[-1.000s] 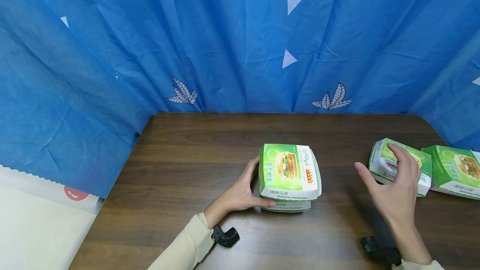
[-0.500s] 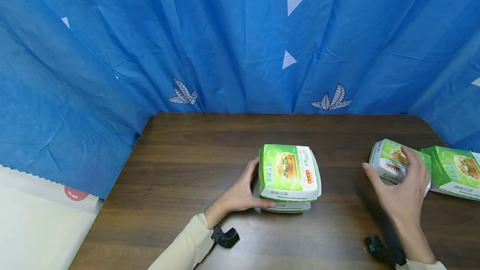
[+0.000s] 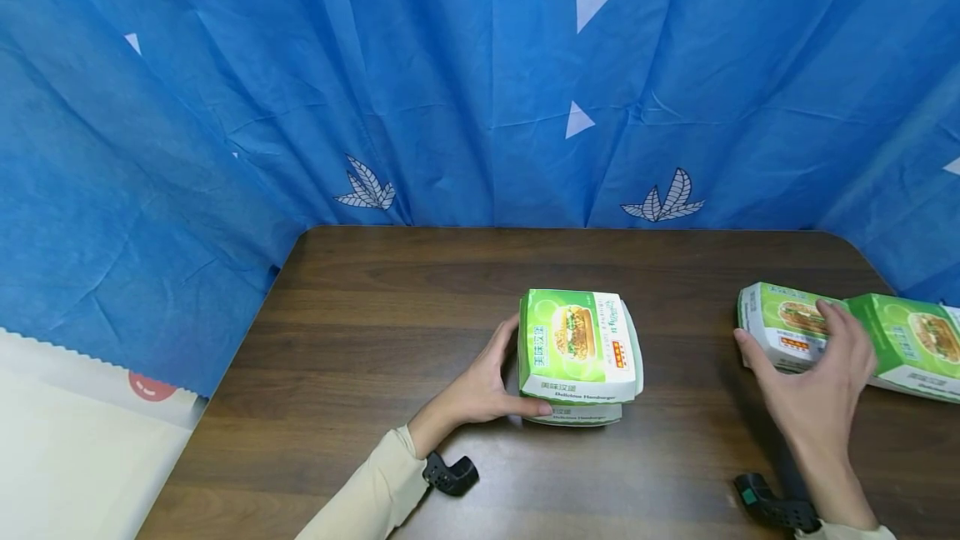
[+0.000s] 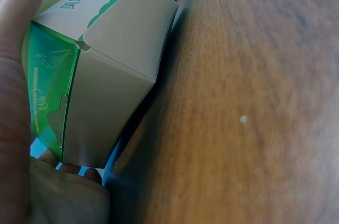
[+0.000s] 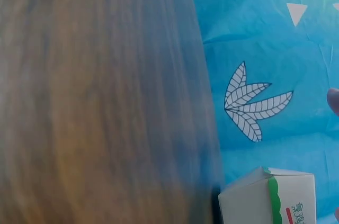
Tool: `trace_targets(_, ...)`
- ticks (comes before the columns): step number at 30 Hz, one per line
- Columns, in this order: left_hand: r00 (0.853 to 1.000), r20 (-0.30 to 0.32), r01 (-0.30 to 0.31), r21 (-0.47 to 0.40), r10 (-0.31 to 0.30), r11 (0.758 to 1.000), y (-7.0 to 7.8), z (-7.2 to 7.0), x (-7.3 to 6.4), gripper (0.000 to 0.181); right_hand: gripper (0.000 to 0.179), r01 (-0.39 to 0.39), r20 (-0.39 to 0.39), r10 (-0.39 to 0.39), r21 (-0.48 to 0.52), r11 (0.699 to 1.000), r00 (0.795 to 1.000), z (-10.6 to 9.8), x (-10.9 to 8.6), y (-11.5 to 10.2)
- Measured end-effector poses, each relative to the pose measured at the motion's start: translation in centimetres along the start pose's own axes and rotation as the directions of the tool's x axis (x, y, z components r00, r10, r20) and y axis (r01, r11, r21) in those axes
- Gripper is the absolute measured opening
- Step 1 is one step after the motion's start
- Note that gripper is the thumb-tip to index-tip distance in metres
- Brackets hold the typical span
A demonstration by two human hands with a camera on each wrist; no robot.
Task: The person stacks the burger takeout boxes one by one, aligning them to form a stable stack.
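A green-and-white hamburger box [image 3: 576,344] sits on the table near the middle. My left hand [image 3: 480,386] grips it from the left, thumb across the lower front wall and fingers round the far left side. In the left wrist view the box's [image 4: 114,107] pale tapering wall and green side show beside the thumb. At the right, my right hand [image 3: 817,382] reaches over a second hamburger box [image 3: 787,319] with thumb and fingers spread. Its thumb tip overlaps the box's left edge. A box's white wall [image 5: 294,200] shows low in the right wrist view.
A third hamburger box [image 3: 911,344] lies against the second one at the table's right edge. Blue patterned curtain [image 3: 487,82] hangs behind the brown wooden table [image 3: 360,340]. Whitish fabric [image 3: 67,440] shows at the lower left.
My right hand has shifted to the right over the second box. That box has turned to lie straighter alongside the third one. My left hand and its box have stayed put.
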State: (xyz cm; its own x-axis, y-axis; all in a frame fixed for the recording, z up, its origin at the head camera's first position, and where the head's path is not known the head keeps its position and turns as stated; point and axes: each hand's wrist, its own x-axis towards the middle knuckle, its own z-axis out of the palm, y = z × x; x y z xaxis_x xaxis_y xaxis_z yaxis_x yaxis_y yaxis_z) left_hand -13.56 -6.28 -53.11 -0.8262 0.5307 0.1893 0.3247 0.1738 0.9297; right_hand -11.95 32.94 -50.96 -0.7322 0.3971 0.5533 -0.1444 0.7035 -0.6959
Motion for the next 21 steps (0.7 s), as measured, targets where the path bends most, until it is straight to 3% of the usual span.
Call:
trace_targets(5, 1.000, -0.002, -0.006, 0.003, 0.006, 1.000, 0.0, 0.0, 0.0, 0.123, 0.092, -0.020, -0.003, 0.020, -0.018, 1.000, 1.000, -0.2, -0.1, 0.3)
trace_targets(13, 1.000, -0.004, 0.002, -0.002, -0.002, 1.000, 0.1, 0.0, 0.0, 0.121, 0.100, 0.040, -0.021, -0.041, -0.038, 0.998, 0.999, -0.2, -0.3, 1.1)
trace_targets(21, 1.000, 0.006, 0.012, 0.016, -0.013, 1.000, 0.2, 0.0, 0.0, 0.121, 0.099, -0.042, -0.022, 0.042, -0.040, 0.998, 0.999, -0.1, -0.4, 1.8)
